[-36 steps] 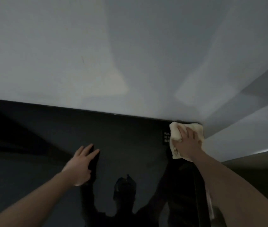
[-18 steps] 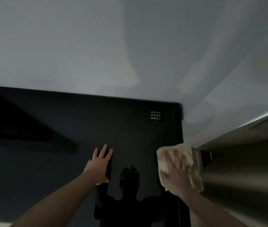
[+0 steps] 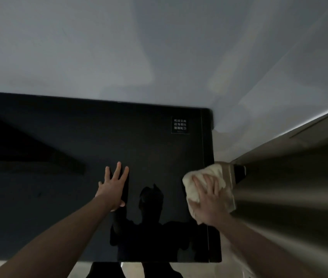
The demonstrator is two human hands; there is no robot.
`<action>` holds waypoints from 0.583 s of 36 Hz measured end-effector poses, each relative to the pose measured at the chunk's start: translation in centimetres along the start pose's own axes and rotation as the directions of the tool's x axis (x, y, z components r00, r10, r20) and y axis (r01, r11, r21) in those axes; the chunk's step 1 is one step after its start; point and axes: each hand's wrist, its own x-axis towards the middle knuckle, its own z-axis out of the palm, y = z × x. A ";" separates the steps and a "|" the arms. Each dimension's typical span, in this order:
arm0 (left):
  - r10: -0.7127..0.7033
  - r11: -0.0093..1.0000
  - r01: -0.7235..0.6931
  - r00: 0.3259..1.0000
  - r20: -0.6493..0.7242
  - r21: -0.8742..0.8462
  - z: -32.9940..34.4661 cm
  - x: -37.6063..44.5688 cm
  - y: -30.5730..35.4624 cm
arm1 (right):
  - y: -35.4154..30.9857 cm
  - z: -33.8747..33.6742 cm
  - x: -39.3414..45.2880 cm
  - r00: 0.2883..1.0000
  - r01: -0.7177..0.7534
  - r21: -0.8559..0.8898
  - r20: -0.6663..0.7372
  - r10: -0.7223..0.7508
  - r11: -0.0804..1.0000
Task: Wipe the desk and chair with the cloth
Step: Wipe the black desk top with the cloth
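Cream cloth (image 3: 194, 185) bunched at glossy black desk (image 3: 78, 157) right edge (desk reflects person).

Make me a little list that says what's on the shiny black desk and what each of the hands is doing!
desk: glossy black desk, reflecting the person
label: small square sticker with white writing, near the far right corner
cloth: cream cloth, bunched at the desk's right edge
right hand: right hand presses flat on the cloth, fingers spread
left hand: left hand rests flat on the desk, fingers straight, holding nothing
beside desk: brushed metal surface to the right
behind: pale wall
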 end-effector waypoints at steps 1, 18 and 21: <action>0.000 1.000 0.000 1.000 -0.003 0.003 0.1 0.1 0.0 | 0.0 -0.9 1.0 1.000 -0.014 -0.003 0.002 0.014 1.000; 0.027 0.999 -0.024 0.998 -0.051 0.048 0.3 -0.7 -0.7 | -0.3 4.5 -6.2 0.976 -0.102 0.158 -0.175 0.129 0.982; 0.047 0.998 -0.044 0.996 -0.077 0.033 0.9 -1.5 -1.1 | -1.4 6.9 -9.4 0.953 -0.196 0.197 -0.193 0.234 0.960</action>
